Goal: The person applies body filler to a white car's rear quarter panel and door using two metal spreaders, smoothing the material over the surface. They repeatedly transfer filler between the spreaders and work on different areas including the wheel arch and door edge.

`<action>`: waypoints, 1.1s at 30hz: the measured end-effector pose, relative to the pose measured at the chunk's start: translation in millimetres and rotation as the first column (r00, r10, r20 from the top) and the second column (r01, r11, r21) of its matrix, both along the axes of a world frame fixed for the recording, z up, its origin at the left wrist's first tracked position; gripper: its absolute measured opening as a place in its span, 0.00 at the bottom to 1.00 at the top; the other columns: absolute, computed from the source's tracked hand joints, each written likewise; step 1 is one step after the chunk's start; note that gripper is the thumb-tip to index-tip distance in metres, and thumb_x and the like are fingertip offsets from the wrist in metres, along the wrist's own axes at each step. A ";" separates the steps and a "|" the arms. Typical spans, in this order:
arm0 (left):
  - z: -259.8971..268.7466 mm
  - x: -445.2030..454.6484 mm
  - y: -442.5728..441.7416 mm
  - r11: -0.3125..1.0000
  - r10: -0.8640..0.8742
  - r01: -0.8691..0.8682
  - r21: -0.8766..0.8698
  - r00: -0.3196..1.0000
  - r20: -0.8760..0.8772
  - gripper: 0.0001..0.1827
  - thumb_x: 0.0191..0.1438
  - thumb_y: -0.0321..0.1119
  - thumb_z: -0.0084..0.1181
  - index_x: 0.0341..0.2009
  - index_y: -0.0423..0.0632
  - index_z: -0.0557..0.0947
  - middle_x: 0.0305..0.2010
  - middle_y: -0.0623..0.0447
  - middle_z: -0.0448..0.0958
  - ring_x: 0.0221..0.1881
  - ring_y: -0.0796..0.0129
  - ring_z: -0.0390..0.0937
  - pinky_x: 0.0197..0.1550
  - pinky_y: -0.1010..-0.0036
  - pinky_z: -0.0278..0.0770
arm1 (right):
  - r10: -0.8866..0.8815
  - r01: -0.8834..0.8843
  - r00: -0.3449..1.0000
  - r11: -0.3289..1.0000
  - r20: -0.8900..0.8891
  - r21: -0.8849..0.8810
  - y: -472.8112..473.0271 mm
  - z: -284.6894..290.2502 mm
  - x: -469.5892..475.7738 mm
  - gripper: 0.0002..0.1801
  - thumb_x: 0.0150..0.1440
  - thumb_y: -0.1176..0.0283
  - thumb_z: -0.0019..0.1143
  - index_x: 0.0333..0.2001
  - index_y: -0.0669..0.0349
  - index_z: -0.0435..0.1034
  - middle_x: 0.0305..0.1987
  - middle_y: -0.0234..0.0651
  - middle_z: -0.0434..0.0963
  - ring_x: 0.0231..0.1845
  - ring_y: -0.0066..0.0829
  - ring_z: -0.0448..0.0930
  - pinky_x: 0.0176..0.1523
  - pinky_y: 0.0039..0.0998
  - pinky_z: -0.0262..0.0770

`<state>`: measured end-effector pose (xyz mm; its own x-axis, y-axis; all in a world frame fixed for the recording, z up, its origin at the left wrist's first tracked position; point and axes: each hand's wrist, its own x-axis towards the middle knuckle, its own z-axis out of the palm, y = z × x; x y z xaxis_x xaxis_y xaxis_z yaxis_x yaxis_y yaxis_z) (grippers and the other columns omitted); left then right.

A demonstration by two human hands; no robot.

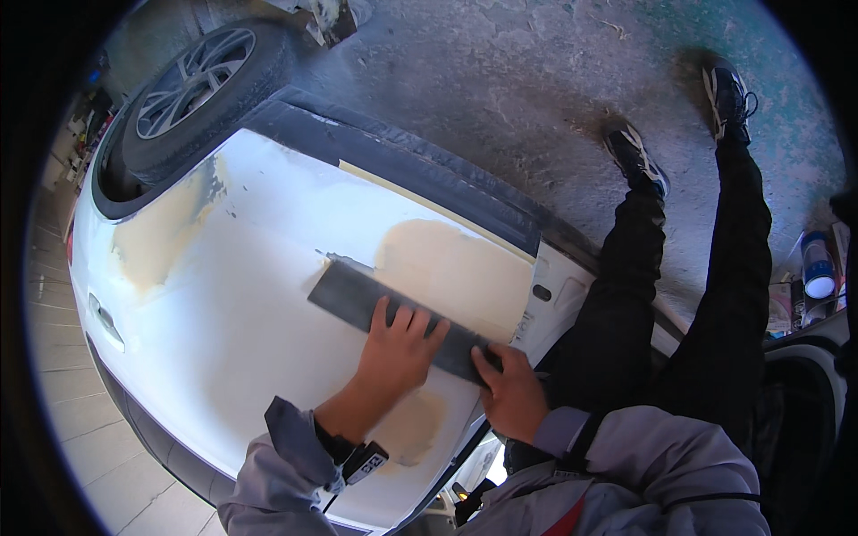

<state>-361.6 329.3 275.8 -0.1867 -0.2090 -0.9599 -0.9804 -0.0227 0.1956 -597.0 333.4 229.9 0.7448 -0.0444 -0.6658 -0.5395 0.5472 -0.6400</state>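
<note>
A long dark-grey sanding block (343,288) lies flat against a white car door (268,335). The fingers of my left hand (402,345) are spread over its middle and press on it. At the block's near end, my right hand (513,388) grips it between thumb and fingers. A large beige body filler patch (456,275) borders the block, which covers part of it. Another filler patch (410,429) shows beside my left wrist, and one more patch (161,231) is near the wheel arch. Whatever is on the block's underside is hidden.
Masking tape (436,211) runs along the door's edge beside the dark sill (402,167). Beyond are the rear wheel (201,80) and a door handle (106,321). My legs (724,268) stand on the concrete floor (509,87). At right, a blue can (816,258) stands among other items.
</note>
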 end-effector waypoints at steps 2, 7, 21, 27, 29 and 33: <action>15.6 -3.1 -4.4 0.997 0.012 -0.014 0.070 1.000 0.026 0.24 0.52 0.33 0.59 0.56 0.55 0.83 0.49 0.46 0.72 0.52 0.54 0.70 0.67 0.39 0.60 | 0.062 -0.066 0.995 0.996 0.077 0.052 -4.6 3.4 -3.5 0.34 0.50 0.78 0.62 0.64 0.64 0.68 0.61 0.53 0.68 0.61 0.56 0.71 0.65 0.48 0.70; 21.1 -24.8 -3.5 0.999 0.030 -0.030 0.027 0.999 -0.022 0.31 0.50 0.32 0.60 0.62 0.58 0.79 0.52 0.44 0.71 0.55 0.52 0.68 0.66 0.41 0.61 | 0.040 -0.042 0.988 0.999 0.148 0.014 -9.9 -10.0 -26.1 0.37 0.49 0.77 0.63 0.65 0.64 0.67 0.62 0.52 0.66 0.63 0.55 0.69 0.67 0.48 0.68; -8.1 -28.4 34.3 0.993 0.077 -0.082 -0.090 0.995 -0.055 0.27 0.56 0.33 0.55 0.62 0.55 0.79 0.57 0.42 0.68 0.58 0.49 0.67 0.69 0.42 0.61 | 0.038 -0.027 0.995 0.993 0.092 -0.112 26.8 -22.2 -29.1 0.40 0.47 0.79 0.61 0.67 0.64 0.64 0.64 0.53 0.64 0.67 0.55 0.66 0.70 0.51 0.64; 14.2 -22.8 30.2 0.995 0.073 -0.073 -0.064 0.997 -0.006 0.26 0.56 0.33 0.54 0.61 0.53 0.80 0.57 0.42 0.69 0.58 0.49 0.67 0.69 0.42 0.61 | 0.046 -0.029 0.985 0.994 0.169 -0.102 25.6 -8.6 -21.2 0.39 0.47 0.79 0.61 0.66 0.65 0.65 0.65 0.52 0.63 0.66 0.54 0.66 0.69 0.50 0.64; 25.2 -23.3 23.9 0.997 0.075 -0.075 -0.033 0.997 0.021 0.26 0.56 0.33 0.54 0.61 0.53 0.80 0.57 0.42 0.69 0.58 0.50 0.67 0.69 0.42 0.61 | 0.035 -0.022 0.978 0.997 0.206 -0.068 21.0 -5.1 -21.2 0.39 0.47 0.78 0.62 0.65 0.65 0.65 0.65 0.52 0.63 0.66 0.54 0.66 0.69 0.50 0.65; 27.9 -29.7 13.2 0.999 0.038 -0.038 0.033 0.999 -0.002 0.31 0.53 0.31 0.57 0.64 0.58 0.78 0.56 0.43 0.69 0.57 0.50 0.67 0.69 0.45 0.62 | 0.010 0.001 0.973 0.999 0.232 -0.049 11.6 -7.4 -28.0 0.38 0.47 0.78 0.61 0.65 0.65 0.65 0.64 0.51 0.64 0.66 0.54 0.67 0.69 0.50 0.65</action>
